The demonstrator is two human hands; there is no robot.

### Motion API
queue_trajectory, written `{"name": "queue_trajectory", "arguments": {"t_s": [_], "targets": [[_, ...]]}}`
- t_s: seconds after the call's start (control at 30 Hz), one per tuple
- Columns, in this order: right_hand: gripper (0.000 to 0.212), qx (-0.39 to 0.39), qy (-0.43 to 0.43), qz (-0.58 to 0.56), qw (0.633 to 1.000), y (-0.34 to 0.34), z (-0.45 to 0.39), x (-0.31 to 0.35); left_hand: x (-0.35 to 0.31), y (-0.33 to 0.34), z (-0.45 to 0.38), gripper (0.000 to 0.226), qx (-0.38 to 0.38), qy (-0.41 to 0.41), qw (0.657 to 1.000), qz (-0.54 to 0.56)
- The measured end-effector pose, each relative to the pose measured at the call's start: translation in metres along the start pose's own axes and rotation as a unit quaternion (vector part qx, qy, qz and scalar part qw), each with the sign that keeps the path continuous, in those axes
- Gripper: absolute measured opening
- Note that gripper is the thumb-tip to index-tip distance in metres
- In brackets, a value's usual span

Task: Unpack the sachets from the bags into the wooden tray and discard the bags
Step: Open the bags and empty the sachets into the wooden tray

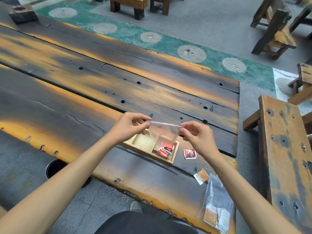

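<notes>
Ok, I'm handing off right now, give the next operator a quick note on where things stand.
Left hand and right hand each pinch a top corner of a clear bag, held over the wooden tray.
Done: red sachets lie in the tray's right compartment; the held bag looks emptied.
Left: discard that bag, tray the stray red sachet and orange sachet on the table, then unpack the second bag at the near edge.

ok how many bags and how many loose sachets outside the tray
clear bags: 2, one held over the wooden tray by both hands, one on the table edge
loose sachets on the table: 2, red and orange
total: 4
</notes>
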State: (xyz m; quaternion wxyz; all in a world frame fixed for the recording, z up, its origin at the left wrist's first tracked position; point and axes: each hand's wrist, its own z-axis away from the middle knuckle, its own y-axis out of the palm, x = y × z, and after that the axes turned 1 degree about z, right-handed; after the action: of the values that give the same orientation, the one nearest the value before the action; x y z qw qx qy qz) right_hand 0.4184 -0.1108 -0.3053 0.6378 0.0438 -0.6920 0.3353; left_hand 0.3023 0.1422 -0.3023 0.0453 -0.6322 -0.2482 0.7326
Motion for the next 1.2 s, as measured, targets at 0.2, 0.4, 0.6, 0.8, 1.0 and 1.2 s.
{"name": "queue_trajectory", "arguments": {"t_s": [0.2, 0.4, 0.6, 0.8, 1.0, 1.2], "targets": [[0.005, 0.045, -0.026, 0.013, 0.999, 0.032, -0.013, 0.02, 0.014, -0.037, 0.018, 0.024, -0.033, -0.001, 0.999, 0.0], [0.009, 0.101, -0.062, 0.028, 0.993, 0.078, -0.041, 0.044, 0.027, -0.086, 0.035, 0.02, -0.081, 0.001, 0.993, -0.08], [0.013, 0.147, -0.105, 0.08, 0.98, 0.127, -0.077, 0.066, 0.047, -0.131, 0.04, 0.023, -0.162, -0.018, 0.977, -0.14], [0.014, 0.16, -0.156, 0.126, 0.966, 0.178, -0.112, 0.09, 0.06, -0.173, 0.034, 0.02, -0.22, -0.032, 0.962, -0.158], [0.016, 0.159, -0.218, 0.138, 0.953, 0.228, -0.135, 0.102, 0.081, -0.206, 0.034, 0.021, -0.297, -0.032, 0.946, -0.127], [0.028, 0.241, -0.285, 0.208, 0.904, 0.268, -0.126, 0.067, 0.147, -0.195, 0.059, 0.035, -0.286, -0.068, 0.933, -0.208]]}}
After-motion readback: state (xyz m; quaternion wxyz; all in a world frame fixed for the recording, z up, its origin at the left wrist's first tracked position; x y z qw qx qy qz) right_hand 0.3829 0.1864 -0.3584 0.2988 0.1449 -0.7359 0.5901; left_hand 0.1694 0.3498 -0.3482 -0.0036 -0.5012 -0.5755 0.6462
